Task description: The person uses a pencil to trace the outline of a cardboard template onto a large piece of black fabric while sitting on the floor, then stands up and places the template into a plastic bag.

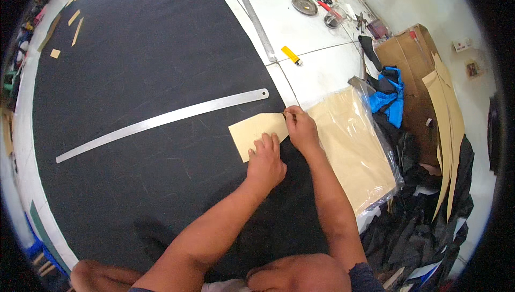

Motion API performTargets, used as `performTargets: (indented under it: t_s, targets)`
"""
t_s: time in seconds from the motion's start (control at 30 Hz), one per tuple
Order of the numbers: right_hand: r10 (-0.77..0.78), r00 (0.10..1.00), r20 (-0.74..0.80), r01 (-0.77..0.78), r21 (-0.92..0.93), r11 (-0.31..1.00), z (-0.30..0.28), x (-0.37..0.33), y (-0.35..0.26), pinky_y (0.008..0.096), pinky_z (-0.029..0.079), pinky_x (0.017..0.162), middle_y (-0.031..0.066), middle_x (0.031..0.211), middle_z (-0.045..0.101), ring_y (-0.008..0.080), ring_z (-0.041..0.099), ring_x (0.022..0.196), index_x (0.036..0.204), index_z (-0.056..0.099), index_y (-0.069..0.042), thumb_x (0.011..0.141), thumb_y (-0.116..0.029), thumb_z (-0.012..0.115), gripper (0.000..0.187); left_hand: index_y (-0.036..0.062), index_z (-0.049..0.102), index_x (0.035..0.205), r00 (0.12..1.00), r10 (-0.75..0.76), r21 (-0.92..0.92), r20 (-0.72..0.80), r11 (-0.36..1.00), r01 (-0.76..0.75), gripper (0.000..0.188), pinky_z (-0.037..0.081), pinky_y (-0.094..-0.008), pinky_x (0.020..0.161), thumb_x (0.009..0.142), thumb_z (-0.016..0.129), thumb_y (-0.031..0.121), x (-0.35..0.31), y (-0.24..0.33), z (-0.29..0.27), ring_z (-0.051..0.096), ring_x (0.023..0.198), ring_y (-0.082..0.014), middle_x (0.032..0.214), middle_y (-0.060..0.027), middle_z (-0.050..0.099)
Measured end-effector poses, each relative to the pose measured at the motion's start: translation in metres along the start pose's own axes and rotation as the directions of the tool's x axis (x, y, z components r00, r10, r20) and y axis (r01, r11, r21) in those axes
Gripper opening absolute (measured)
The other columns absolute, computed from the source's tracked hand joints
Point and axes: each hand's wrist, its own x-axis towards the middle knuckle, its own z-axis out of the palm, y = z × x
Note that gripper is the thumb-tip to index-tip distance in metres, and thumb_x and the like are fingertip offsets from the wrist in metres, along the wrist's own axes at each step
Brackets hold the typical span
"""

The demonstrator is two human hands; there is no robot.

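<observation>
A tan card piece [244, 133] with angled corners lies on a large black cloth [134, 66]. My left hand [266, 159] rests on the card with fingers stretched out, pressing it against the cloth. At the card's right end, my right hand [302, 131] pinches a thin stick-like tool [293, 112] between closed fingers; its exact kind is too small to make out. The tool is held near the card's upper right edge. Beyond the card, a long steel ruler [166, 119] lies slantwise across the cloth.
Right of the cloth lies a plastic bag of tan sheets [348, 152]. On the white tiles are a second ruler [252, 15], a yellow lighter [291, 55] and a round metal dish [304, 5]. A cardboard box [410, 77] leans at the wall; card scraps [74, 17] lie far left.
</observation>
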Motion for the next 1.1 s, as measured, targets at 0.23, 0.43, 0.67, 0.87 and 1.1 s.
performTargets:
  t_s: [0.23,0.43,0.67,0.87,1.1]
  targets:
    - [-0.064,0.998,-0.022,0.064,0.008,0.998,-0.001,-0.002,0.005,0.0471,0.053,0.086,0.0203,0.102,0.072,0.0407,0.068,0.096,0.106,0.067,-0.002,0.099,-0.02,0.054,0.023,-0.0053,0.048,0.13,0.998,0.003,-0.07,-0.065,0.998,-0.008,0.054,0.062,-0.0459,0.079,0.082,0.063,0.014,0.017,-0.01,0.005,0.056,0.108,-0.0389,0.12,-0.0194,0.051]
    - [-0.136,0.991,0.008,0.136,-0.023,0.99,-0.006,-0.009,0.009,0.0469,0.053,0.086,0.017,0.107,0.071,0.0396,0.067,0.097,0.108,0.066,-0.006,0.099,-0.019,0.054,0.02,-0.0001,0.056,0.127,1.0,0.008,-0.089,-0.005,0.996,-0.008,0.043,0.06,-0.0477,0.086,0.085,0.06,0.011,0.023,-0.013,-0.007,0.057,0.112,-0.0402,0.122,-0.0184,0.054]
    - [-0.152,0.977,0.152,0.178,-0.173,0.969,-0.023,-0.036,0.016,0.0476,0.054,0.086,0.0163,0.111,0.069,0.0373,0.066,0.099,0.111,0.063,-0.007,0.101,-0.018,0.049,0.02,0.0073,0.066,0.123,0.993,0.019,-0.097,0.116,0.995,-0.008,0.04,0.056,-0.0479,0.093,0.084,0.061,0.007,0.033,-0.021,-0.03,0.06,0.112,-0.0413,0.122,-0.0193,0.058]
    - [-0.23,0.969,0.095,0.242,-0.137,0.961,-0.016,-0.029,0.023,0.0478,0.054,0.085,0.0155,0.112,0.068,0.0368,0.067,0.099,0.111,0.063,-0.007,0.102,-0.019,0.049,0.021,0.0091,0.069,0.125,0.984,0.052,-0.14,0.171,0.99,-0.028,0.043,0.052,-0.0492,0.098,0.083,0.06,0.007,0.048,-0.034,-0.032,0.063,0.111,-0.0438,0.125,-0.0224,0.06]
    - [-0.162,0.982,0.098,0.171,-0.099,0.98,-0.023,-0.046,0.016,0.0491,0.054,0.084,0.0161,0.113,0.068,0.0394,0.066,0.099,0.11,0.063,-0.007,0.102,-0.019,0.051,0.02,0.0078,0.073,0.118,0.968,0.105,-0.186,0.229,0.981,-0.062,0.035,0.051,-0.0458,0.1,0.086,0.059,0.011,0.063,-0.053,-0.026,0.063,0.116,-0.0402,0.127,-0.022,0.06]
